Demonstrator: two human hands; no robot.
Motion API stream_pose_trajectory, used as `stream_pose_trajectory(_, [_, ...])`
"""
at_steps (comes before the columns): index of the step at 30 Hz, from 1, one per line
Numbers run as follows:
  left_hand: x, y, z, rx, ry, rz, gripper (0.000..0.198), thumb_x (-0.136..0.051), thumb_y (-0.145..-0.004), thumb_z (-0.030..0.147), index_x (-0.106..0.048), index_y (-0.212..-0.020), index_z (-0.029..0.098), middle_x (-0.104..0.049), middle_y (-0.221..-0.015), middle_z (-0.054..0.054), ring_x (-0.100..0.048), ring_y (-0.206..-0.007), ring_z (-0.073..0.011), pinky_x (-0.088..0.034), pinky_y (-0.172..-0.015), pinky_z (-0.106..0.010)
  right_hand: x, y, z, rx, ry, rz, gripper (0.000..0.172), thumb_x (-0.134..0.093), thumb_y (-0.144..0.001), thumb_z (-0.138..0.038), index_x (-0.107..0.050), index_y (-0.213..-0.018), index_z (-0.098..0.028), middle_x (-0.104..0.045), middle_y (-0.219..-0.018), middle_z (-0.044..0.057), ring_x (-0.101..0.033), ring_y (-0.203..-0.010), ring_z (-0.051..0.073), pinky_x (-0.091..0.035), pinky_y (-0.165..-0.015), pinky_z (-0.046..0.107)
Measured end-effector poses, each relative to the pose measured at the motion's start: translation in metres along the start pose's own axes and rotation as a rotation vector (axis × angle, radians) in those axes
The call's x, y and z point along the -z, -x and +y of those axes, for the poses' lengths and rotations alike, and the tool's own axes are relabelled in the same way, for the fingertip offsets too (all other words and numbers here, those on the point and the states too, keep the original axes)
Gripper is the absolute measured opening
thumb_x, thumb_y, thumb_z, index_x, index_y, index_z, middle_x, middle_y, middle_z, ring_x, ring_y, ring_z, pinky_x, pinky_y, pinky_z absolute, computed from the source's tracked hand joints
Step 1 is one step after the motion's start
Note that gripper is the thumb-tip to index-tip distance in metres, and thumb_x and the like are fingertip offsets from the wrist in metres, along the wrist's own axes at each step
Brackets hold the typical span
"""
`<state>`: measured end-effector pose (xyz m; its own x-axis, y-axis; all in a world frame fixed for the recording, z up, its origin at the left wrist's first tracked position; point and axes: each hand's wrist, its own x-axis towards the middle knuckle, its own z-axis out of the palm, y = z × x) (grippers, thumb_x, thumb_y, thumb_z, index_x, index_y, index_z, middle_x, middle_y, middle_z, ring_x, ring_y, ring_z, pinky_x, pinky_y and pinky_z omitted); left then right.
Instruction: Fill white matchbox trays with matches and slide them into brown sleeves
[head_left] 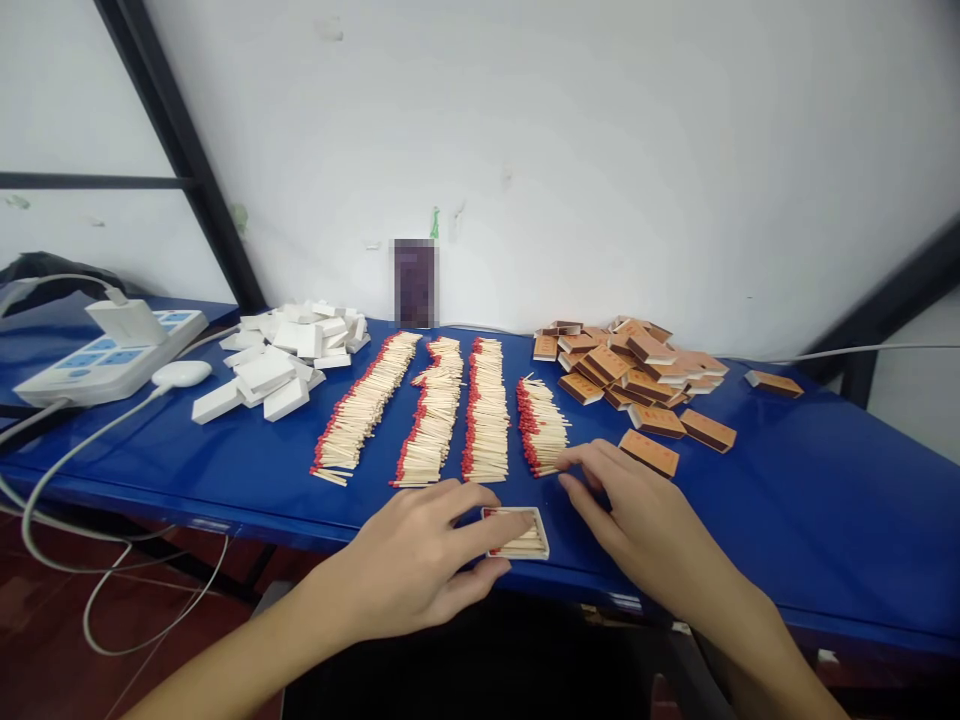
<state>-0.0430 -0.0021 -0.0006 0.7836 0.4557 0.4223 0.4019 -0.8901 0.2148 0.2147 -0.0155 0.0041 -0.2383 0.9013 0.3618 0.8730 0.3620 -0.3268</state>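
A small white matchbox tray lies near the table's front edge, with red-tipped matches in it. Around it curls my left hand: the thumb is at the near side, one finger reaches over the matches and others rest by the far side. My right hand is at the near end of the shortest row of matches. Its thumb and index finger are slightly apart there, and no match shows between them. Three longer rows, a left row, a middle row and another row, lie beside it.
White empty-looking trays are heaped at the left. Orange-brown matchbox sleeves form a pile at the right, one sleeve lying apart. A power strip with white cables sits on the blue table, against a white wall.
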Motion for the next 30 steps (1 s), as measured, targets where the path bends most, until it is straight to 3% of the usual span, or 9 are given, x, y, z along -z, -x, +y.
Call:
stream_pose_trajectory(5, [0.003, 0.0, 0.001, 0.005, -0.007, -0.023, 0.02, -0.052, -0.102, 0.028, -0.064, -0.118, 0.024, -0.065, -0.117, -0.007, -0.068, -0.096, -0.0237, -0.058, -0.078, -0.038, -0.005, -0.001, 0.005, -0.018, 0.049, -0.029, 0.018, -0.043, -0.102, -0.028, -0.061, -0.104, -0.025, -0.064, -0.096, 0.003, -0.063, -0.078, 0.022, -0.047, -0.07, 0.036])
stream_pose_trajectory(13, [-0.001, 0.0, 0.0, 0.011, 0.002, -0.004, 0.022, -0.054, -0.101, 0.027, -0.063, -0.121, 0.023, -0.066, -0.113, -0.006, -0.068, -0.092, -0.0231, -0.058, -0.076, -0.038, -0.006, -0.001, 0.004, -0.015, 0.02, -0.05, 0.021, -0.04, -0.103, -0.029, -0.06, -0.106, -0.025, -0.066, -0.1, 0.004, -0.065, -0.081, 0.023, -0.05, -0.075, 0.037])
stream_pose_trajectory(24, [-0.004, 0.0, 0.0, 0.002, -0.012, 0.046, 0.034, -0.054, -0.101, 0.028, -0.053, -0.134, 0.023, -0.068, -0.111, -0.006, -0.069, -0.095, -0.0229, -0.059, -0.078, -0.036, -0.005, 0.0, 0.001, 0.008, -0.026, -0.052, 0.021, -0.037, -0.107, -0.029, -0.053, -0.094, -0.025, -0.065, -0.089, 0.001, -0.06, -0.075, 0.02, -0.044, -0.068, 0.034])
stream_pose_trajectory(30, [-0.003, 0.001, 0.002, 0.055, -0.025, 0.062, 0.054, -0.056, -0.1, 0.03, -0.034, -0.149, 0.022, -0.069, -0.116, -0.009, -0.07, -0.097, -0.0248, -0.059, -0.081, -0.038, 0.008, 0.011, -0.028, 0.134, -0.126, -0.049, 0.016, -0.039, -0.106, -0.023, -0.051, -0.096, -0.026, -0.063, -0.089, 0.001, -0.058, -0.076, 0.018, -0.042, -0.07, 0.033])
